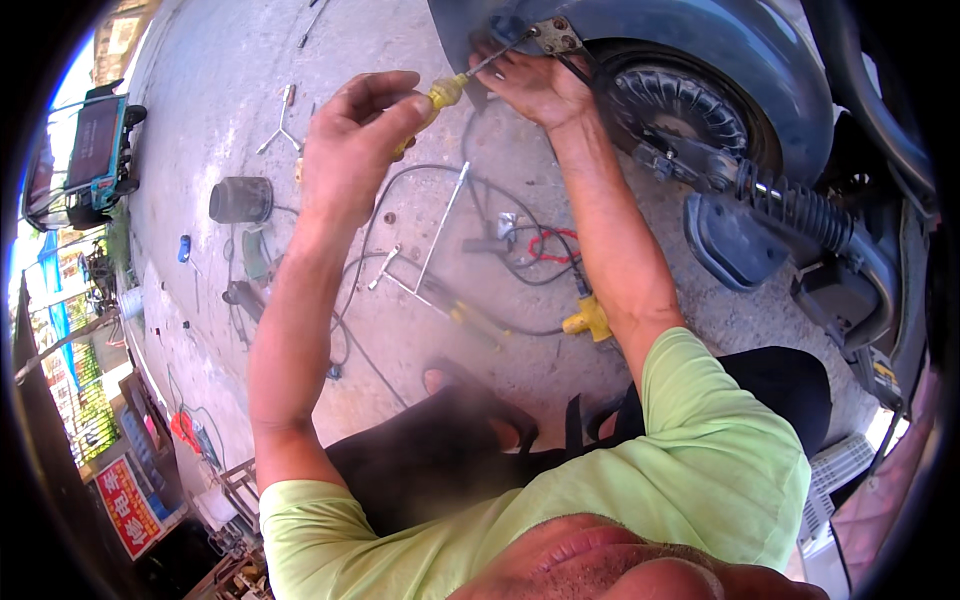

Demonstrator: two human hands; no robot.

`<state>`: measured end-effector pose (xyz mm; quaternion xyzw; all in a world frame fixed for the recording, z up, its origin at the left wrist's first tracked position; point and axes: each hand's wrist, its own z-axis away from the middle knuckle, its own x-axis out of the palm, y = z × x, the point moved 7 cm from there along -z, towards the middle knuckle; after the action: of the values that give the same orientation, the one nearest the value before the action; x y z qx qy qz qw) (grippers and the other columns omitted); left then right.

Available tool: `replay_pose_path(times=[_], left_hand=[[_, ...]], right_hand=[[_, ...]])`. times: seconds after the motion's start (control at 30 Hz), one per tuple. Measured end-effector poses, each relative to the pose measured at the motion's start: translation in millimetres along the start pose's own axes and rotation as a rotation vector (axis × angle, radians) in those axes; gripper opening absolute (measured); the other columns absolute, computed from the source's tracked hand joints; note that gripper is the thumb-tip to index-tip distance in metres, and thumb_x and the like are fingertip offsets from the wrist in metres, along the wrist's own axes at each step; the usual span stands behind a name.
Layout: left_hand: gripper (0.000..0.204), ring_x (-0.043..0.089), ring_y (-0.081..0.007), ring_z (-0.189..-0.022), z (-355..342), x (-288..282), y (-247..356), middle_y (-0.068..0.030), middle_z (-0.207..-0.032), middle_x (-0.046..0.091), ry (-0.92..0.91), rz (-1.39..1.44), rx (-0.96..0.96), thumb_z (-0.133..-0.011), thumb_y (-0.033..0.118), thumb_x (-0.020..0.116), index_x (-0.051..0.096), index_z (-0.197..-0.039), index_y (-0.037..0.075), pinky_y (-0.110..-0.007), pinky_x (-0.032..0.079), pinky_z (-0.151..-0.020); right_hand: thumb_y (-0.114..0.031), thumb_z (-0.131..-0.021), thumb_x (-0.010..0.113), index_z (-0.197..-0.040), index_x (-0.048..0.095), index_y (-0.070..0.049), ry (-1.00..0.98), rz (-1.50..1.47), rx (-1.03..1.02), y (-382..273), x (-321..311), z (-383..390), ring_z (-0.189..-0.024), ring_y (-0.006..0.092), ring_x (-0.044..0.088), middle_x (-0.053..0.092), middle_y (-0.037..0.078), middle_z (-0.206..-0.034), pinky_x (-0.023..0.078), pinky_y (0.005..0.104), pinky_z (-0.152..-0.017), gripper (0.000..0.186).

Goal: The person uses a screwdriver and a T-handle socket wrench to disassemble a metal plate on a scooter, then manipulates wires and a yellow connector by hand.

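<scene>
My left hand [362, 128] is closed around the yellow handle of a screwdriver [447, 92]. Its long shaft points up and right, and the tip meets a screw or hole on a small metal bracket [564, 40]. That bracket sits at the edge of a blue-grey fender [660, 28] above a wheel [690, 105]. Beneath the bracket, my right hand [545, 90] is held palm up with its fingers stretched out beside the shaft. Some of its fingertips are in shadow, so whether they touch the fender or the shaft is unclear.
On the concrete lie a T-handle wrench [440, 235], a three-armed wrench [281, 128], black cables and a yellow power tool [588, 318]. A dark cup-shaped container [241, 200] stands to the left. A shock absorber [800, 210] and dark footrest [735, 240] project at the right.
</scene>
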<state>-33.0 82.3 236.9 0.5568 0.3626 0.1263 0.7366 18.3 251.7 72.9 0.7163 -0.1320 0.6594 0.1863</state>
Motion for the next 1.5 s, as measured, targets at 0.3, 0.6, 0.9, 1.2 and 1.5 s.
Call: replay_pose_path(times=[0.3, 0.6, 0.9, 1.2, 1.5], left_hand=[[0.035, 0.062, -0.0111, -0.066, 18.9, 17.8, 26.5, -0.0120, -0.097, 0.073, 0.048, -0.959, 0.767, -0.094, 0.018, 0.067, 0.065, -0.126, 0.004, -0.023, 0.051, -0.057], [0.033, 0.065, -0.0173, -0.073, -7.8, -7.1, -16.1, -0.0091, -0.094, 0.070, -0.063, 0.319, -0.371, -0.092, 0.018, 0.068, 0.063, -0.118, 0.000, -0.030, 0.053, -0.063], [0.027, 0.069, -0.0297, -0.082, 28.3, 16.9, 52.4, -0.0156, -0.095, 0.070, 0.079, -0.680, 0.694, -0.082, 0.009, 0.069, 0.068, -0.109, 0.004, -0.037, 0.054, -0.073], [0.032, 0.070, -0.0163, -0.077, 6.9, 6.1, 18.1, -0.0076, -0.103, 0.074, -0.072, -0.632, 0.365, -0.091, 0.017, 0.070, 0.069, -0.123, 0.015, -0.030, 0.056, -0.068], [0.037, 0.062, -0.0127, -0.077, 0.9, 1.6, 2.1, -0.0118, -0.108, 0.070, -0.122, 0.381, -0.168, -0.090, 0.013, 0.071, 0.065, -0.125, 0.002, -0.027, 0.054, -0.067]], right_hand=[[-0.034, -0.096, 0.048, -0.116, 0.064, 0.000, 0.252, -0.142, 0.039, 4.2, -16.8, -5.4, -0.123, 0.0349, 0.055, 0.065, 0.019, -0.122, 0.035, 0.0555, -0.111, 0.042], [-0.035, -0.097, 0.049, -0.118, 0.058, 0.003, 0.243, -0.138, 0.035, 2.1, -9.8, -6.3, -0.126, 0.0338, 0.049, 0.058, 0.020, -0.125, 0.034, 0.0546, -0.111, 0.044], [-0.036, -0.095, 0.050, -0.117, 0.059, 0.003, 0.092, -0.088, 0.024, -5.8, -8.5, -5.7, -0.124, 0.0338, 0.051, 0.060, 0.018, -0.124, 0.032, 0.0527, -0.113, 0.045], [-0.034, -0.092, 0.057, -0.110, 0.066, 0.001, 0.168, -0.117, 0.062, 6.7, -5.2, -4.5, -0.115, 0.0321, 0.058, 0.067, 0.017, -0.116, 0.040, 0.0498, -0.106, 0.040], [-0.034, -0.088, 0.064, -0.103, 0.068, -0.001, 0.132, -0.067, 0.057, 3.7, 3.7, -3.6, -0.108, 0.0318, 0.061, 0.069, 0.015, -0.107, 0.046, 0.0482, -0.099, 0.037]])
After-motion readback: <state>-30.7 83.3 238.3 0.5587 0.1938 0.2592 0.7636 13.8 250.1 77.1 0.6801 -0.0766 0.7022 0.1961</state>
